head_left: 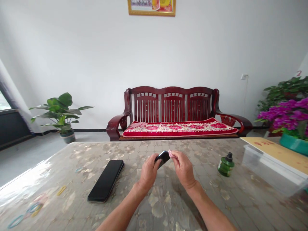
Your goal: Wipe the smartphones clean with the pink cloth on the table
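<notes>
Over the middle of the table, my left hand (148, 170) is closed around one end of a dark, glossy phone (164, 157), which is tilted; the fingers cover part of it. My right hand (184, 168) pinches a small, bunched pink cloth (170, 154) close to the phone's upper right edge. Whether the cloth touches the phone I cannot tell. A larger black smartphone (106, 180) lies flat, screen up, to the left of my left hand. On the right stands a green bottle (226, 165) with a black cap, apart from my right hand.
Several colored bands (33, 208) lie at the table's left, with a yellow one (61, 190) nearby. A clear plastic box (267, 171) under a tan board (276, 154) stands at the right, beside purple flowers (286, 112). Beyond the patterned table is a wooden bench (172, 106).
</notes>
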The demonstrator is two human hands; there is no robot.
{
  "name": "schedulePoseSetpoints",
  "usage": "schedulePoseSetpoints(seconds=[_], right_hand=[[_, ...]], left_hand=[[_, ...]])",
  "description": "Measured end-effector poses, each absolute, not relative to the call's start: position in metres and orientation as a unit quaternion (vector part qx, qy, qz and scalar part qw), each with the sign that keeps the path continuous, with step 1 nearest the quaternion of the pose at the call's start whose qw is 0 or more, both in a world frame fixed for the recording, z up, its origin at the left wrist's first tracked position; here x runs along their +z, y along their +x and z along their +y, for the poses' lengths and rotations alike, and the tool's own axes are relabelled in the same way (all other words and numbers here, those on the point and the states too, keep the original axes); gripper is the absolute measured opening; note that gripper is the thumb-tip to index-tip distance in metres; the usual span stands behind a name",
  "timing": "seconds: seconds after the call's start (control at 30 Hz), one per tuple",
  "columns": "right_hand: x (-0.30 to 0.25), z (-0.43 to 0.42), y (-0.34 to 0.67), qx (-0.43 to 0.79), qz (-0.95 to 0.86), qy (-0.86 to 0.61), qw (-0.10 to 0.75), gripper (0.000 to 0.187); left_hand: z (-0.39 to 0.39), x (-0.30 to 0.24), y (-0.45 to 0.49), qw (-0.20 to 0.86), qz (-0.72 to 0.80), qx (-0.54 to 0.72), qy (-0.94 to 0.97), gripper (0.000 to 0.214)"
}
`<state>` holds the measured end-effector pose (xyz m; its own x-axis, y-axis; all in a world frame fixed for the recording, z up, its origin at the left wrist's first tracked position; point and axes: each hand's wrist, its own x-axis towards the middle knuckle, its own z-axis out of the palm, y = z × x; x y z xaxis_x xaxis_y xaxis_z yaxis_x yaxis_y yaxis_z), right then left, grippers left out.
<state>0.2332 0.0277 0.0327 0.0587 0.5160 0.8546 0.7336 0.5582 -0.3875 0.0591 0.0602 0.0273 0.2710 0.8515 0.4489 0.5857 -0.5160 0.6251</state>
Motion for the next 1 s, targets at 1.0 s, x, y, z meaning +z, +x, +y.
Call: schedulePoseSetpoints(seconds=[1.0], right_hand=[[0.065,0.007,0.196,-0.214,-0.735,-0.411,0.496,0.022]], left_hand=[[0.042,0.029,0.049,0.264,0.384,0.541,0.700,0.017]])
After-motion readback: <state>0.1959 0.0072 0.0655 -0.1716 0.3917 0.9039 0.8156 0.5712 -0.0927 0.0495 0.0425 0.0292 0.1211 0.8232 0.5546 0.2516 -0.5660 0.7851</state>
